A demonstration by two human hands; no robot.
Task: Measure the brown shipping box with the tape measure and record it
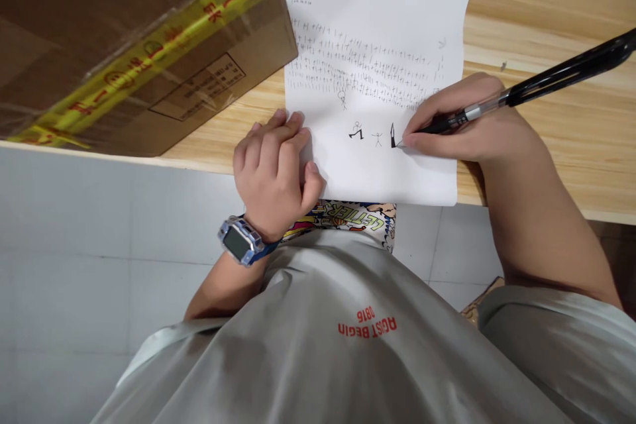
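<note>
A sheet of white paper (377,175) lies on the wooden table, covered with rows of small pen strokes and a few little stick figures. My right hand (472,119) is closed around a black pen (556,76), whose tip touches the paper beside a dark, partly filled shape (393,136). To the left of that shape are a small stick figure (377,139) and another figure with thick black legs (356,131). My left hand (275,169) rests palm down over the sheet's left edge, fingers loosely bent and thumb apart, holding nothing. A blue digital watch (239,242) is on that wrist.
A brown cardboard box (209,89) with yellow printed tape stands on the table at the left, close to the paper. The wooden table (556,165) has its front edge just below the sheet. Grey floor tiles (74,245) show below.
</note>
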